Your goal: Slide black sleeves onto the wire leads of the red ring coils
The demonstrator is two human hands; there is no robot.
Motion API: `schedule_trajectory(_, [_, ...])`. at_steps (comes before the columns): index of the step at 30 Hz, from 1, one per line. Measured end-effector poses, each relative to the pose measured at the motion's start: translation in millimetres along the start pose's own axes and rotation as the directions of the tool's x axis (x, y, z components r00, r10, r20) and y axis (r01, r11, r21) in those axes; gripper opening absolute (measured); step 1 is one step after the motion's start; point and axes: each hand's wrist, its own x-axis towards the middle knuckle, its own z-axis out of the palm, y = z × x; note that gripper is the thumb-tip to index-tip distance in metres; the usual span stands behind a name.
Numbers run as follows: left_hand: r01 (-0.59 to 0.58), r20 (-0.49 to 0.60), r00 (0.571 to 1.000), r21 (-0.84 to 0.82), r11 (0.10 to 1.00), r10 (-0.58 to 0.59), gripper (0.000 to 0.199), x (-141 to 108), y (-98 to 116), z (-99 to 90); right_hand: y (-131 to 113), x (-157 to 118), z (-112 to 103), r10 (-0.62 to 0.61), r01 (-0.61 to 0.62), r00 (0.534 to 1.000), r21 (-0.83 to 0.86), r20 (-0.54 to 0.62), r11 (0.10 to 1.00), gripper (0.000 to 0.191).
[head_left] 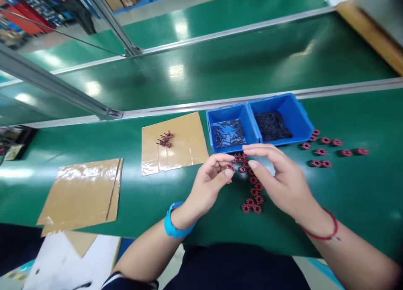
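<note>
Between the thumb and fingers of my left hand point(209, 180) is a small red-and-black toothed ring point(231, 168), which looks like a motor stator. My right hand point(281, 176) is just to its right, thumb and fingers apart, with nothing visible in its grasp. Below and between the hands lie several more such rings point(253, 191) in a loose trail on the green table. Beyond my fingertips stand two joined blue bins. The left bin point(217, 149) holds short dark strips point(231, 132); in the right bin point(297, 113) is a heap of thin black pieces point(272, 126).
More rings point(320, 151) are scattered right of the bins. A cardboard sheet point(185, 155) at left carries a few rings with black prongs point(165, 139). Stacked cardboard point(82, 193) lies farther left. A metal rail point(201, 104) runs behind the bins, with a post at left.
</note>
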Motion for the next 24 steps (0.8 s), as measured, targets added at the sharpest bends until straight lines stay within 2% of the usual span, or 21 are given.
schedule_trajectory(7, [-0.074,0.097,0.993,0.115,0.991,0.063,0.034,-3.5,1.2,1.8,-1.3,-0.8,2.3,0.054,-0.063,0.988,0.058,0.145,0.996,0.006])
schedule_trajectory(11, [-0.093,0.127,0.989,0.151,0.984,0.074,0.033,-3.4,0.4,1.7,-1.7,0.3,0.8,0.053,-0.065,0.982,0.062,0.181,0.996,0.012])
schedule_trajectory(14, [-0.062,0.107,0.993,0.111,0.992,0.050,0.030,-1.5,1.9,1.7,-0.2,0.1,-2.1,0.049,-0.067,0.986,0.105,0.160,0.992,0.009])
schedule_trajectory(19, [0.021,0.049,0.999,0.008,1.000,-0.022,0.026,1.6,0.5,-1.0,5.3,-2.3,-3.4,0.113,-0.118,0.993,0.212,0.035,0.970,0.013])
schedule_trajectory(24, [0.079,0.078,0.994,-0.057,0.995,-0.074,0.024,1.6,-2.4,-3.3,4.6,-1.9,3.4,0.127,-0.153,0.981,0.178,0.147,0.972,0.012])
